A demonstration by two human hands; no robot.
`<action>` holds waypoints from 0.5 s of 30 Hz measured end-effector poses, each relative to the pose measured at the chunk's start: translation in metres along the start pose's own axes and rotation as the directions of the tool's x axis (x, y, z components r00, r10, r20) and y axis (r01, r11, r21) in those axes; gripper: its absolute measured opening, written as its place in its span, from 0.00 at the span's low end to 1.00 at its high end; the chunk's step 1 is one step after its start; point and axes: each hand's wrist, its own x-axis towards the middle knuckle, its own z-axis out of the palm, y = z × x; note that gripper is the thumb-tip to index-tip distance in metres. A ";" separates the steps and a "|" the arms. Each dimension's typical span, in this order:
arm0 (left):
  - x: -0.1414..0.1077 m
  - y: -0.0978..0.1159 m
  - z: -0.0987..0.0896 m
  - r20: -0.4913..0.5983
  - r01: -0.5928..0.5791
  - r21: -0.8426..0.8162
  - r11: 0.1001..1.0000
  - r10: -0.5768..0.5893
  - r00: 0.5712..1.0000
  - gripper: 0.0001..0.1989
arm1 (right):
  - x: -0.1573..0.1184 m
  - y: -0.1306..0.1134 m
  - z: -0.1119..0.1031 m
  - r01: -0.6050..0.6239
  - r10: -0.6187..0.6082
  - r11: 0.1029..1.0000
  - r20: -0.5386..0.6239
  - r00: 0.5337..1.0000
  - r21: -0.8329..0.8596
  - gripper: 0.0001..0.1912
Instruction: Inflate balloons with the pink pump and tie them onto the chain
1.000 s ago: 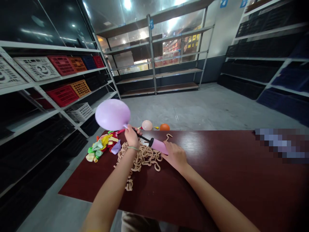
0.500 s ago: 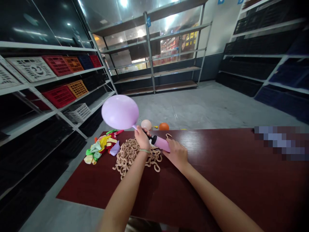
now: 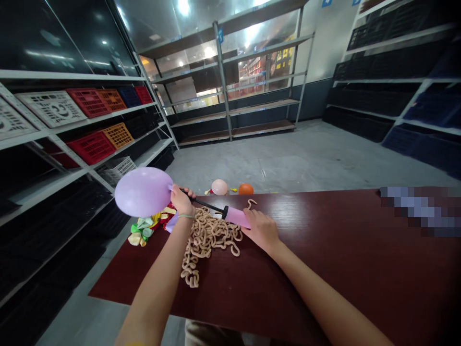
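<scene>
A pink hand balloon pump (image 3: pixel 236 217) is stretched between my hands, its black rod drawn out of the barrel. My left hand (image 3: pixel 182 199) is closed round the pump's far end and the neck of an inflated purple balloon (image 3: pixel 143 192), which points left. Around the pink barrel my right hand (image 3: pixel 262 229) is wrapped. Below the pump lies a heap of beige, squiggly coiled pieces (image 3: pixel 207 235) on the dark red table (image 3: pixel 288 278). Limp balloons in several colours (image 3: pixel 144 229) lie left of it, partly covered by the purple balloon.
Past the table's far edge are a pale pink balloon (image 3: pixel 219 187) and an orange balloon (image 3: pixel 246 189). A blurred-out object (image 3: pixel 419 211) lies at the table's right. Shelves with crates (image 3: pixel 90 146) stand left, and a metal rack (image 3: pixel 230 110) stands at the back.
My left hand has moved left and slightly down with the purple balloon, drawing the black rod out of the pump barrel. My right hand has stayed nearly in place.
</scene>
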 end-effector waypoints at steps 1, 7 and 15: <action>0.002 0.000 0.002 -0.005 0.005 -0.007 1.000 -0.005 1.000 0.12 | 0.000 -0.001 0.000 -0.015 0.015 1.000 0.001 1.000 0.001 0.20; -0.036 -0.042 0.012 0.032 0.075 0.000 0.997 -0.075 0.997 0.14 | 0.000 -0.003 -0.001 -0.076 0.076 0.997 0.014 0.997 -0.021 0.21; -0.082 -0.071 0.002 0.153 0.154 0.042 0.987 -0.158 0.975 0.16 | -0.004 -0.002 -0.003 -0.005 0.006 1.000 0.023 1.000 -0.023 0.22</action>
